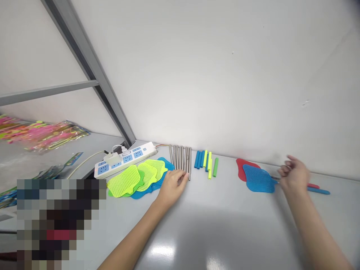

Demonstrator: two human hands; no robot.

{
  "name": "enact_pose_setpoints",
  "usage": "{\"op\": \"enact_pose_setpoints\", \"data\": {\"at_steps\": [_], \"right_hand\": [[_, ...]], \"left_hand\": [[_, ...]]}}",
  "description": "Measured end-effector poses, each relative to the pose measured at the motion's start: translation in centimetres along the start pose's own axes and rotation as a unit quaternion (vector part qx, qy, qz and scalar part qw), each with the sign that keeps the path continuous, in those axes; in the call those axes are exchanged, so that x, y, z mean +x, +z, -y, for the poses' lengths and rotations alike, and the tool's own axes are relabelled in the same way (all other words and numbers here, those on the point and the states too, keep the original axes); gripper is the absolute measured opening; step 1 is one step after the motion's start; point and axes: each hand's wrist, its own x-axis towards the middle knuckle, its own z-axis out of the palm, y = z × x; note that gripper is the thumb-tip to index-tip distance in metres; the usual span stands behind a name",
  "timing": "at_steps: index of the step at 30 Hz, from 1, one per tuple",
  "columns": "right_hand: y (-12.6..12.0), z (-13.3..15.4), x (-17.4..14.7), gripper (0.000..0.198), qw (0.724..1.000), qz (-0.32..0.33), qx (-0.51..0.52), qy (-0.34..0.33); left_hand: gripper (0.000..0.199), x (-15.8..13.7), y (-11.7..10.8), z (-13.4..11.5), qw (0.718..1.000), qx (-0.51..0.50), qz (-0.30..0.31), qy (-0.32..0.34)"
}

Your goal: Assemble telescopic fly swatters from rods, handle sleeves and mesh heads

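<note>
Several metal rods sit right at the narrow left grip, hold unclear, while the loosely curled, seemingly unladen right grip hangs over the blue fly swatter; rod-picking, apparently, next needing a firm pinch.

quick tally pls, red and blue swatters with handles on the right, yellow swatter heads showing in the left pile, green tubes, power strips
Red fly swatter: 1
Blue fly swatter: 1
Yellow swatter heads: 3
Green tube: 1
Power strip: 1
Total: 7
</note>
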Motion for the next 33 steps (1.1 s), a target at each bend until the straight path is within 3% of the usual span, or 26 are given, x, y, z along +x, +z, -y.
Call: {"op": "enact_pose_setpoints", "data": {"at_steps": [4, 7, 10, 13, 21, 33], "right_hand": [[3.1, -3.4, -4.9, 0.016, 0.981, 0.181, -0.037, 0.065], [4.1, -5.4, -8.7, 0.017, 0.937, 0.306, -0.081, 0.147], [4.1, -6.7, -11.2, 0.016, 0.876, 0.414, -0.112, 0.219], [3.8, -7.4, -12.2, 0.015, 0.855, 0.442, -0.120, 0.245], [3.5, -7.9, -12.7, 0.014, 0.845, 0.449, -0.128, 0.260], [3.2, -9.0, -12.7, 0.014, 0.848, 0.449, -0.141, 0.245]], "left_hand": [[0.022, -0.3, 0.7, 0.2, 1.000, 0.025, 0.011, 0.015], [0.020, -0.6, 1.2, 0.4, 0.999, 0.044, 0.016, 0.017], [0.021, -0.7, 1.5, 0.3, 0.998, 0.062, 0.015, 0.026], [0.026, -0.9, 1.8, 0.3, 0.996, 0.076, 0.014, 0.039], [0.036, -1.0, 2.5, 0.3, 0.994, 0.102, 0.016, 0.036], [0.023, -1.2, 2.4, -0.8, 0.995, 0.097, 0.002, 0.013]]}}
